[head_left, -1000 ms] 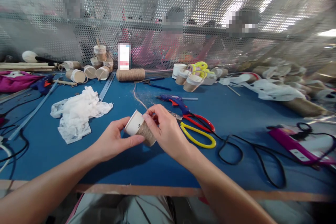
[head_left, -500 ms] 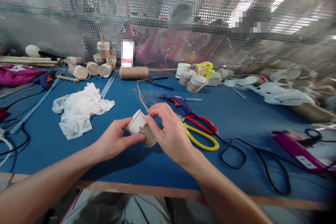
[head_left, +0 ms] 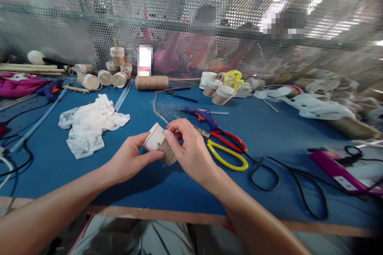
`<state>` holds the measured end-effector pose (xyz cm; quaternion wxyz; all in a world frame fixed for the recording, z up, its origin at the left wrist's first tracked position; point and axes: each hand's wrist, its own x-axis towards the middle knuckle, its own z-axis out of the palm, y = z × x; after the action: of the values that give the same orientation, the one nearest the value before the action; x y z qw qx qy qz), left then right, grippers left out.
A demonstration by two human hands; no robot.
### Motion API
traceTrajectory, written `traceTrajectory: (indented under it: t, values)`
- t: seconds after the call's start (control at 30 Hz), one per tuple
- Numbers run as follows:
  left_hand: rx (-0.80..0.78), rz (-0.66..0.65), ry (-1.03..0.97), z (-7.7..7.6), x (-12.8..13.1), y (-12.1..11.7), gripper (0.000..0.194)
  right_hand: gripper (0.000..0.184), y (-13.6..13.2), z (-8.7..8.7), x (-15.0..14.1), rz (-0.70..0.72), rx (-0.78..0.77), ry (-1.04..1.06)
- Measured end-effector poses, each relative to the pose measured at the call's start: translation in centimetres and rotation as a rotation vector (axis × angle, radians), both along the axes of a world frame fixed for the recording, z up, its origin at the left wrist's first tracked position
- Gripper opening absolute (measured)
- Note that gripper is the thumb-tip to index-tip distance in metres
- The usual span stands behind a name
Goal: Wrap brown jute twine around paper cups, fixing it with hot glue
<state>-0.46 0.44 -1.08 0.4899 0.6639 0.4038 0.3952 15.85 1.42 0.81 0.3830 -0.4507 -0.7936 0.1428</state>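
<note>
Centrally, two hands grasp a tilted white cup [head_left: 154, 138] partly wrapped in twine [head_left: 167, 152] above a blue bench [head_left: 191, 197]: the left hand [head_left: 131, 158] grips its side, the right hand [head_left: 191, 147] pinches the strand.

The right hand [head_left: 194, 149] hides part of the cup [head_left: 156, 139] and the tips of the scissors [head_left: 236, 168]. The cup's printed mark is too small to read. The phone [head_left: 145, 60] and 2 patches behind the mesh [head_left: 107, 0] are pixelated. Picture edges cut off the magenta cloth [head_left: 20, 87] and blurred power strip [head_left: 335, 170].
</note>
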Motion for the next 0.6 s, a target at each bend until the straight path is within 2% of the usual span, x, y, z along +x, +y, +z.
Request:
traceTrajectory:
  t: [0.2, 0.4, 0.6]
  values:
    - [-0.050, 0.004, -0.041, 0.05, 0.11, 0.01, 0.020, 0.009, 0.03, -0.47, -0.22, -0.022, -0.047, -0.027]
    - [-0.116, -0.062, -0.119, 0.35, 0.19, -0.18, 0.030, 0.010, -0.01, -0.59, -0.39, -0.040, -0.002, -0.065]
    - [-0.171, -0.021, -0.096, 0.32, 0.22, -0.01, 0.026, 0.010, -0.19, -0.47, -0.41, -0.033, 0.023, -0.090]
